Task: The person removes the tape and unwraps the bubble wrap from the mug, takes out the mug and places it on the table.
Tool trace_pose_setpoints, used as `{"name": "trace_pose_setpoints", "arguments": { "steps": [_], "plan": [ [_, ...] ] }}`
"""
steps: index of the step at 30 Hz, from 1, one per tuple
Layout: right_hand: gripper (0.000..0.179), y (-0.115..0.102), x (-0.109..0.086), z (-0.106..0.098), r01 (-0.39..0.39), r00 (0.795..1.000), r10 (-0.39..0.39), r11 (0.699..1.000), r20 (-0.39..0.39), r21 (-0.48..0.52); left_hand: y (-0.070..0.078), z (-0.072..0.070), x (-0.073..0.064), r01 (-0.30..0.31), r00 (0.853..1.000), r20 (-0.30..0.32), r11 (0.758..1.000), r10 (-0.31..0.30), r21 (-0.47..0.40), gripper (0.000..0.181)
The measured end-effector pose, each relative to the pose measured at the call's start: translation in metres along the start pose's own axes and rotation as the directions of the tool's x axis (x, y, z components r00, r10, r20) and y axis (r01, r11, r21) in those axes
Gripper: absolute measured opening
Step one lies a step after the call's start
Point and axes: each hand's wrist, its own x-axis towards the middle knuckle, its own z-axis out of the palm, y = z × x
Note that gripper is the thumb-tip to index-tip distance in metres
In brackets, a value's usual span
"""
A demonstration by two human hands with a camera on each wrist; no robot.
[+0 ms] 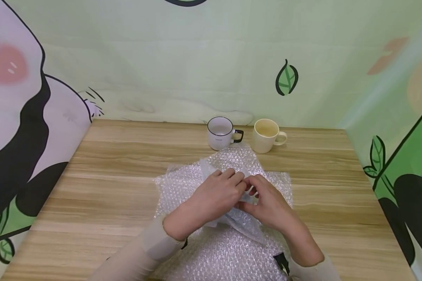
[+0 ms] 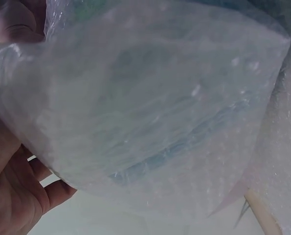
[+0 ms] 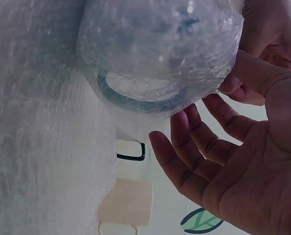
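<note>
A bundle (image 1: 244, 224) of clear bubble wrap lies under both hands in the head view. In the right wrist view a rounded cup-like thing (image 3: 160, 39) shows through the plastic, with a blue loop like a handle (image 3: 135, 103). My left hand (image 1: 219, 193) bends over the top of the bundle, fingers gripping the gathered wrap. Beside it, my right hand (image 1: 269, 203) pinches the wrap's edge with the thumb, its other fingers curved underneath. Translucent wrap (image 2: 150, 98) fills most of the left wrist view and hides what lies inside.
Larger sheets of bubble wrap (image 1: 225, 253) spread beneath the bundle on the wooden table (image 1: 119, 187). Behind stand a white mug (image 1: 218, 141) with black rim and handle, and a cream mug (image 1: 263, 143). A printed backdrop (image 1: 154, 62) rises at the table's far edge.
</note>
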Motion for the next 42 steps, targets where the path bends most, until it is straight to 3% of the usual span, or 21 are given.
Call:
{"name": "trace_pose_setpoints", "arguments": {
  "steps": [4,9,13,20,28,35,39,42],
  "plan": [
    [0.043,0.0,0.0,0.0,-0.002,1.0,0.002,1.0,-0.003,-0.006,0.0,0.001,0.001,0.013,1.0,-0.005,1.0,-0.013,-0.007,0.017],
    [0.041,0.0,0.0,0.001,-0.005,1.0,0.005,1.0,0.0,-0.004,-0.003,-0.002,0.002,0.036,0.997,-0.074,0.999,-0.038,-0.033,0.011],
    [0.044,0.0,-0.001,0.0,-0.026,1.0,0.026,1.0,0.015,0.007,-0.007,-0.006,0.003,0.07,0.99,-0.116,0.991,-0.083,-0.113,0.007],
    [0.048,-0.002,0.001,-0.001,-0.068,0.997,0.067,0.998,0.048,0.011,-0.009,-0.003,-0.004,0.151,0.966,-0.151,0.93,-0.211,-0.334,0.007],
    [0.045,-0.002,0.001,-0.001,-0.088,0.995,0.087,0.996,0.053,0.013,-0.013,0.001,-0.012,0.138,0.942,-0.228,0.902,-0.248,-0.409,0.009],
    [0.045,-0.003,0.001,-0.001,-0.081,0.995,0.079,0.996,0.06,0.026,-0.014,-0.003,-0.024,0.174,0.95,-0.153,0.87,-0.272,-0.461,0.026],
    [0.045,-0.003,0.001,-0.001,-0.092,0.994,0.09,0.995,0.066,0.026,-0.014,-0.006,-0.029,0.209,0.955,-0.099,0.87,-0.28,-0.447,0.035],
    [0.046,-0.003,0.001,-0.001,-0.099,0.993,0.097,0.995,0.069,0.032,-0.014,-0.007,-0.031,0.227,0.951,-0.093,0.872,-0.295,-0.434,0.033]
  ]
}}
